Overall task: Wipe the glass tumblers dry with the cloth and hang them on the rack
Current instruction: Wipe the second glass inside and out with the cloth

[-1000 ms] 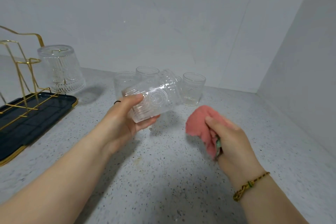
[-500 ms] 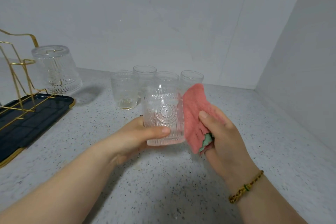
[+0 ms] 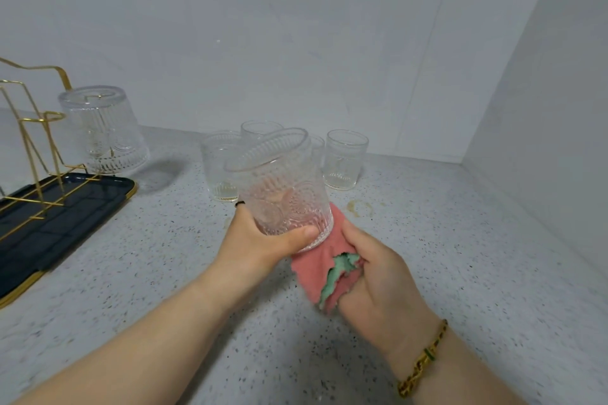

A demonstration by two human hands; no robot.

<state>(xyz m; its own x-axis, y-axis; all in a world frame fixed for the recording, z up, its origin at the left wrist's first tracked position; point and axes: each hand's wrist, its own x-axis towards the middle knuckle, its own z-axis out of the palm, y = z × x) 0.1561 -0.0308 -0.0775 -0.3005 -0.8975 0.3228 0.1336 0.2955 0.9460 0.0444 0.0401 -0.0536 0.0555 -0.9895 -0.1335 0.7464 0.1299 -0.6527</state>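
Here — left fingers (image 3: 291, 236) tight around the tumbler (image 3: 283, 187), right fingers (image 3: 357, 242) around the cloth (image 3: 311, 274).

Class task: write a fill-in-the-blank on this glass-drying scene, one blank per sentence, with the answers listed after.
The left hand grips the embossed clear glass tumbler near its ____.
The right hand presses a pink cloth against it; the cloth's other side is ____.
On the gold wire rack, a ribbed clear glass tumbler hangs ____.
The rack stands on a dark tray whose rim is ____.
Answers: base, green, upside down, gold.
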